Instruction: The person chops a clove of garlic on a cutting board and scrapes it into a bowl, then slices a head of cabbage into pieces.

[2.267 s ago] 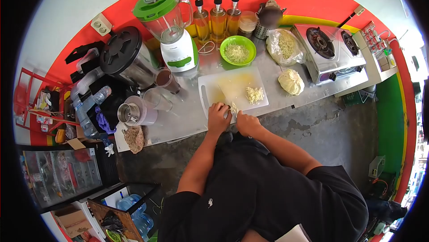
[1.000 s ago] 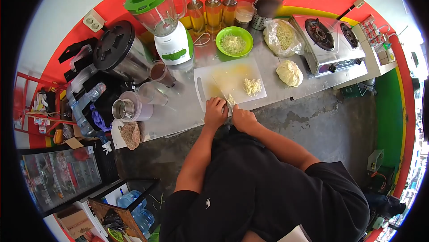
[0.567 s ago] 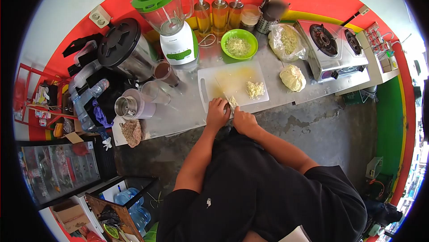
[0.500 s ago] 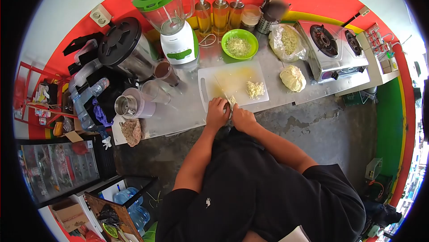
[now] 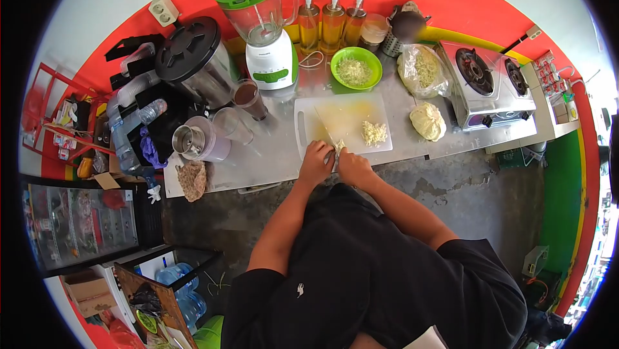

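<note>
A white cutting board (image 5: 303,123) lies at the front edge of the metal counter. My left hand (image 5: 316,162) is closed at the board's near edge, fingers bent over a small piece of cabbage (image 5: 338,145). Right beside it, my right hand (image 5: 355,169) is wrapped round a knife, whose handle is hidden by the fingers. The thin knife blade (image 5: 327,128) points away from me across the board. To the right of the blade is a small heap of chopped cabbage (image 5: 374,133). A cabbage head (image 5: 427,122) sits on the counter right of the board.
Behind the board stands a green bowl (image 5: 356,68) of shredded cabbage, with a plastic bag (image 5: 422,71) of shreds beside it. A gas stove (image 5: 488,84) is at right. A blender (image 5: 271,59), a tumbler of brown liquid (image 5: 250,99) and pump bottles (image 5: 333,23) line the left and back.
The view has shifted slightly, so the counter's things appear a little farther right. Both hands stay at the board's near edge, with the left hand still beside the knife.
</note>
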Action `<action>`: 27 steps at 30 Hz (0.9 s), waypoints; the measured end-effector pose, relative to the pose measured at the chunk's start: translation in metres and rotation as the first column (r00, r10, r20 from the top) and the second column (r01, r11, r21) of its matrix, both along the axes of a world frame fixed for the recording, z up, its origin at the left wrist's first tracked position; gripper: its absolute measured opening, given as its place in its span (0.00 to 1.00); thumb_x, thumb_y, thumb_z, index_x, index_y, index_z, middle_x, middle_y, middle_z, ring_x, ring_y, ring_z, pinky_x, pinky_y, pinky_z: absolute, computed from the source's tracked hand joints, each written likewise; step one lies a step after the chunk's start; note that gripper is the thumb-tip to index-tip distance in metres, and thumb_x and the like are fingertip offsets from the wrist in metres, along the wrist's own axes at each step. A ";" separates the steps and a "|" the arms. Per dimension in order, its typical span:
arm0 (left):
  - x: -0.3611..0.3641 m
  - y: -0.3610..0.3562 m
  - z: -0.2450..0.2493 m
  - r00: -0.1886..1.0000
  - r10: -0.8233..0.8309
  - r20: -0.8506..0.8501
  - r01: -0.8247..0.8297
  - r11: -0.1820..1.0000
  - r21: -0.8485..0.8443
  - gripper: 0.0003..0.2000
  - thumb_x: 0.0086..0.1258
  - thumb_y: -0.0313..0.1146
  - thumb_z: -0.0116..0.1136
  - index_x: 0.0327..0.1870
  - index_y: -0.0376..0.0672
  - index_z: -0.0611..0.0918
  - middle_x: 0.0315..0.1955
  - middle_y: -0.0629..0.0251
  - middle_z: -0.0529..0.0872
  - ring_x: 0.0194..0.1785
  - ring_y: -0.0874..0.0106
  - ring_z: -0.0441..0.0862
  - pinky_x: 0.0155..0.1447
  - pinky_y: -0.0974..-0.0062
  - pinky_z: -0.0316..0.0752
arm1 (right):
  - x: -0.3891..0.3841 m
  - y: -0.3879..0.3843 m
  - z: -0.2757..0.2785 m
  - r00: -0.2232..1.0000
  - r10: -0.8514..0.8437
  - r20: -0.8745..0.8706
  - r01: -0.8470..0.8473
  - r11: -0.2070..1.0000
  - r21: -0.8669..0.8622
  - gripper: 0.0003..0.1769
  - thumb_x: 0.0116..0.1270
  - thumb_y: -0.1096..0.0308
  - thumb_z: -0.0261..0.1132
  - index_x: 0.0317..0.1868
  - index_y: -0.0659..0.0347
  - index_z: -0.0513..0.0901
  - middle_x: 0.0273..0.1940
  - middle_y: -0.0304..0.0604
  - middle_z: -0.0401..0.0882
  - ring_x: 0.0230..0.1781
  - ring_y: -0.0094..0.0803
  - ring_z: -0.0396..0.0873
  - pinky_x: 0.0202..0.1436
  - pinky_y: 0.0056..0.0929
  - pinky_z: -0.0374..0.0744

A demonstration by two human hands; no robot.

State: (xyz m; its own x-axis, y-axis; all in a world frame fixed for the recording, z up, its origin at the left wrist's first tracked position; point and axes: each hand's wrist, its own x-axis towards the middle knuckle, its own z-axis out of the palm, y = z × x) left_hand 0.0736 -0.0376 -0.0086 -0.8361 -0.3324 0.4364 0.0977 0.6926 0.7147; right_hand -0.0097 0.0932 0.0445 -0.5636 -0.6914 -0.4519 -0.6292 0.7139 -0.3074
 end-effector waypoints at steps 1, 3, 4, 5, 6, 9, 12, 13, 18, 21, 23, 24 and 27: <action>0.000 -0.001 0.000 1.000 -0.015 0.004 0.015 1.000 0.014 0.04 0.64 0.25 0.65 0.38 0.39 0.83 0.36 0.60 0.80 0.45 0.55 0.78 0.53 0.58 0.73 | -0.002 -0.001 0.004 0.999 0.034 -0.041 -0.033 0.999 0.019 0.14 0.71 0.67 0.58 0.51 0.70 0.72 0.45 0.65 0.87 0.47 0.58 0.88 0.51 0.50 0.86; 0.001 -0.001 0.000 1.000 -0.010 -0.020 0.011 1.000 0.026 0.04 0.63 0.24 0.65 0.37 0.38 0.83 0.36 0.59 0.81 0.46 0.54 0.78 0.52 0.59 0.74 | 0.003 0.007 0.006 0.999 0.025 -0.037 -0.024 0.999 0.023 0.14 0.71 0.68 0.58 0.51 0.70 0.72 0.45 0.65 0.87 0.47 0.58 0.88 0.51 0.50 0.86; 0.001 -0.002 -0.001 0.999 -0.006 -0.041 0.008 0.999 0.043 0.05 0.61 0.23 0.66 0.37 0.37 0.83 0.36 0.58 0.82 0.46 0.53 0.79 0.52 0.59 0.75 | 0.007 0.010 0.005 0.999 0.016 -0.029 -0.015 0.999 0.031 0.14 0.72 0.68 0.58 0.51 0.70 0.72 0.45 0.66 0.87 0.47 0.58 0.88 0.51 0.51 0.86; 0.000 -0.004 -0.003 0.999 0.005 -0.043 -0.003 0.999 0.043 0.05 0.61 0.23 0.66 0.37 0.37 0.83 0.36 0.58 0.82 0.46 0.53 0.79 0.52 0.59 0.75 | 0.011 0.010 0.004 0.999 0.027 -0.031 -0.026 0.999 0.031 0.14 0.72 0.68 0.58 0.51 0.70 0.72 0.45 0.66 0.87 0.47 0.58 0.88 0.51 0.51 0.86; -0.001 -0.005 -0.005 1.000 0.000 -0.024 0.001 0.998 0.056 0.05 0.61 0.22 0.66 0.37 0.37 0.83 0.36 0.58 0.82 0.47 0.53 0.79 0.52 0.59 0.75 | 0.014 0.011 0.003 1.000 -0.004 -0.001 0.004 0.999 0.035 0.17 0.72 0.65 0.59 0.52 0.71 0.71 0.46 0.67 0.86 0.49 0.61 0.87 0.53 0.53 0.84; -0.004 -0.007 -0.008 1.000 -0.012 -0.003 0.012 0.997 0.077 0.05 0.61 0.22 0.66 0.37 0.37 0.83 0.37 0.57 0.82 0.47 0.53 0.79 0.52 0.60 0.75 | 0.009 0.003 -0.002 0.998 -0.052 0.040 0.051 0.998 0.024 0.21 0.72 0.61 0.62 0.53 0.72 0.71 0.47 0.69 0.85 0.51 0.64 0.85 0.56 0.56 0.82; -0.004 -0.007 -0.006 1.000 -0.018 0.011 0.017 0.995 0.097 0.05 0.62 0.23 0.66 0.38 0.38 0.83 0.38 0.58 0.82 0.47 0.53 0.79 0.52 0.59 0.75 | -0.001 -0.003 0.001 0.998 -0.038 0.057 0.037 0.999 0.015 0.22 0.72 0.60 0.62 0.54 0.72 0.70 0.47 0.70 0.85 0.52 0.64 0.85 0.57 0.56 0.82; -0.003 -0.009 -0.005 0.999 -0.039 0.022 0.036 0.994 0.100 0.05 0.62 0.23 0.66 0.38 0.38 0.83 0.38 0.58 0.83 0.48 0.53 0.79 0.52 0.59 0.75 | -0.003 -0.006 0.004 0.998 -0.028 0.061 0.028 1.000 0.013 0.22 0.72 0.60 0.62 0.54 0.72 0.70 0.48 0.70 0.85 0.52 0.64 0.85 0.58 0.56 0.82; -0.005 -0.010 -0.007 0.998 -0.017 0.059 0.012 0.996 0.092 0.05 0.63 0.23 0.66 0.39 0.38 0.84 0.39 0.57 0.83 0.48 0.53 0.79 0.53 0.60 0.75 | 0.015 0.011 0.013 0.998 -0.015 0.067 0.010 0.997 0.081 0.19 0.74 0.63 0.57 0.55 0.71 0.71 0.50 0.68 0.85 0.54 0.62 0.85 0.59 0.54 0.82; -0.004 -0.011 -0.009 0.997 -0.018 0.074 0.011 0.995 0.096 0.05 0.63 0.23 0.66 0.39 0.38 0.83 0.39 0.57 0.82 0.48 0.53 0.79 0.53 0.60 0.75 | 0.013 0.007 0.001 0.996 -0.063 0.062 0.059 0.997 0.059 0.21 0.73 0.60 0.59 0.54 0.71 0.71 0.48 0.70 0.84 0.53 0.64 0.84 0.58 0.56 0.81; -0.003 -0.012 -0.009 0.996 -0.021 0.082 0.014 0.996 0.086 0.05 0.63 0.24 0.66 0.39 0.37 0.83 0.39 0.57 0.82 0.49 0.53 0.79 0.53 0.60 0.75 | 0.004 0.003 -0.009 0.994 -0.078 0.072 0.077 0.997 0.009 0.22 0.73 0.58 0.61 0.53 0.71 0.70 0.47 0.72 0.84 0.52 0.66 0.84 0.58 0.58 0.80; -0.003 -0.013 -0.009 0.995 -0.031 0.095 0.022 0.995 0.100 0.06 0.63 0.24 0.66 0.39 0.37 0.84 0.39 0.57 0.83 0.49 0.53 0.79 0.54 0.59 0.75 | -0.002 -0.002 -0.007 0.996 -0.053 0.077 0.052 0.999 0.010 0.23 0.73 0.58 0.61 0.54 0.71 0.70 0.47 0.72 0.84 0.52 0.66 0.84 0.58 0.58 0.80; -0.001 -0.014 -0.008 0.994 -0.043 0.096 0.032 0.993 0.115 0.06 0.63 0.24 0.66 0.40 0.37 0.84 0.39 0.56 0.83 0.49 0.53 0.79 0.54 0.59 0.76 | 0.001 0.002 0.004 0.996 -0.019 0.086 0.016 0.999 0.032 0.21 0.74 0.61 0.58 0.55 0.71 0.70 0.48 0.70 0.84 0.53 0.64 0.84 0.58 0.56 0.81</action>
State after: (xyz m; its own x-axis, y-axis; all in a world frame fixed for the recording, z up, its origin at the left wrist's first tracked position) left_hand 0.0730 -0.0511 -0.0167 -0.8859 -0.3426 0.3127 0.0471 0.6042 0.7954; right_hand -0.0092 0.0953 0.0486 -0.5335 -0.6668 -0.5204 -0.5889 0.7345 -0.3373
